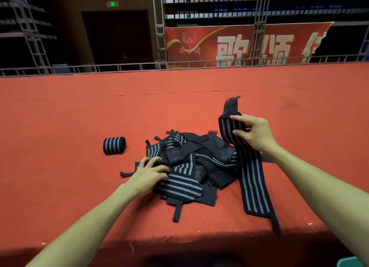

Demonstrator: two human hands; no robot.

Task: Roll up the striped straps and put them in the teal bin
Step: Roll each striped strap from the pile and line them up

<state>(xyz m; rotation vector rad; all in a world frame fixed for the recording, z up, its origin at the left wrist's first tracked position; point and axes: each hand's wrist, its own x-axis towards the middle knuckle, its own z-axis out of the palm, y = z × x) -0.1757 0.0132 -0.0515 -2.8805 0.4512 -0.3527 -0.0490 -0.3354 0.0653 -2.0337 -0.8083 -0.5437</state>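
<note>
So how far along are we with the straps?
Early. One rolled strap lies on the red cloth, not binned. The right hand grips a long strap by its upper end, unrolled; the left hand rests on the pile of loose straps, left to roll. Only a corner of the teal bin shows.

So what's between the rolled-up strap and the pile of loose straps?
Only bare red cloth separates the rolled strap from the pile; the head view shows nothing lying there.

A tangled heap of black elastic straps with grey stripes (pixel 191 162) is lying on the red carpet (pixel 79 116), with one tightly rolled strap (pixel 114 145) sitting apart to its left. A long unrolled strap (pixel 251 178) is hanging from the right hand (pixel 255 134), which is pinching its upper end. A corner of the teal bin (pixel 349 262) is showing at bottom right.
</note>
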